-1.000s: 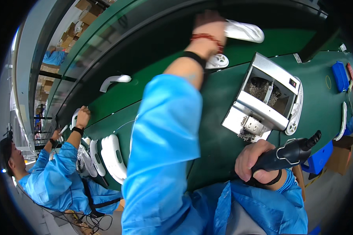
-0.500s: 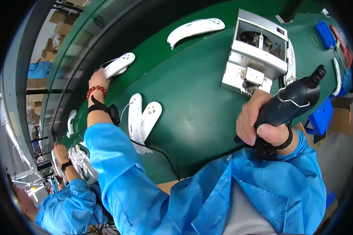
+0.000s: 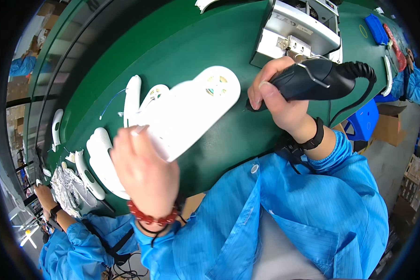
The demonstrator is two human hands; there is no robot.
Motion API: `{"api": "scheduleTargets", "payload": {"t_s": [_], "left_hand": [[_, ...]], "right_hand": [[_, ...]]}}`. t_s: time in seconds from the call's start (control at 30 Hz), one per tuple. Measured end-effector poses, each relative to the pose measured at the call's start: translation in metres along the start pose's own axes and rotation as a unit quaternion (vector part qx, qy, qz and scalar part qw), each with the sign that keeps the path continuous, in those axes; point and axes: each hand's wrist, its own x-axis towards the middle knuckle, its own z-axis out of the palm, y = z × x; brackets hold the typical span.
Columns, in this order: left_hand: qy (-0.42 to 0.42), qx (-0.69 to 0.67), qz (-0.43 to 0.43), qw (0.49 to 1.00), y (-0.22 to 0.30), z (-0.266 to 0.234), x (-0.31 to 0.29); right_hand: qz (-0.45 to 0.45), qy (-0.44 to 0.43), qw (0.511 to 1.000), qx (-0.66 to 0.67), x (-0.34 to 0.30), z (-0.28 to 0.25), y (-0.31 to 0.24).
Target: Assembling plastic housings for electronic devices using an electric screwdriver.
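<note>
My left hand [image 3: 147,175], slightly blurred, grips a long white plastic housing [image 3: 186,116] by its near end, fingers on top. The housing is raised in front of me, and its rounded end has a round opening with small metal parts. In my right hand [image 3: 284,105] is a black electric screwdriver [image 3: 317,79] with a wire hanging loop and a coiled cord. It lies nearly level, its front end pointing left near the housing's rounded end; a bit cannot be made out.
A silver screw feeder [image 3: 284,23] stands at the far right. White parts [image 3: 133,95] lie behind the housing, more white shells [image 3: 105,158] to the left. A blue-sleeved co-worker [image 3: 79,242] is at lower left. Blue bins [image 3: 363,119] stand at right.
My left hand has come back from the far left, bringing the white housing in front of me. My right hand has shifted left and up with the screwdriver. The whole view has shifted.
</note>
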Motion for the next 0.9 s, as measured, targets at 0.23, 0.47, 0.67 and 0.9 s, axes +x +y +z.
{"api": "scheduleTargets", "payload": {"t_s": [0.23,0.47,0.67,0.9], "left_hand": [[-0.049,-0.075,-0.065,0.994,0.035,0.019,-0.019],[-0.104,-0.075,0.0,0.992,0.068,0.062,-0.012],[-0.107,-0.164,0.075,0.978,0.071,0.05,-0.038],[0.019,-0.364,0.049,0.93,0.093,0.046,-0.033]], "right_hand": [[0.001,0.06,0.987,0.146,-0.004,-0.009,-0.021],[-0.03,0.01,0.981,0.194,-0.011,-0.03,-0.059],[-0.055,-0.029,0.976,0.21,-0.015,-0.05,-0.073],[-0.04,-0.04,0.968,0.242,-0.005,-0.023,-0.077]]}}
